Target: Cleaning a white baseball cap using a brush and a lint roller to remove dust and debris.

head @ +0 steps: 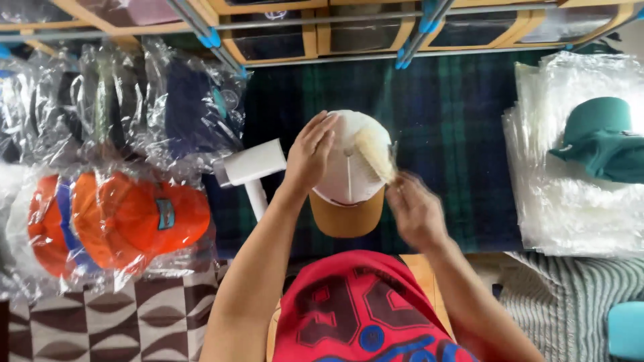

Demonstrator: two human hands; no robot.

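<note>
A white cap with a tan brim (349, 194) sits in front of me on a dark green plaid cloth (443, 127). My left hand (308, 154) rests on the left side of the cap's crown and steadies it. My right hand (412, 208) is blurred with motion and grips a pale bristle brush (376, 153), whose bristles lie on the right side of the crown.
A white lint roller (253, 167) lies just left of the cap. Bagged orange caps (134, 214) and dark caps (181, 107) lie at left. A teal cap (600, 137) sits on a stack of clear plastic bags (577, 214) at right. Wooden drawers (362, 30) run along the back.
</note>
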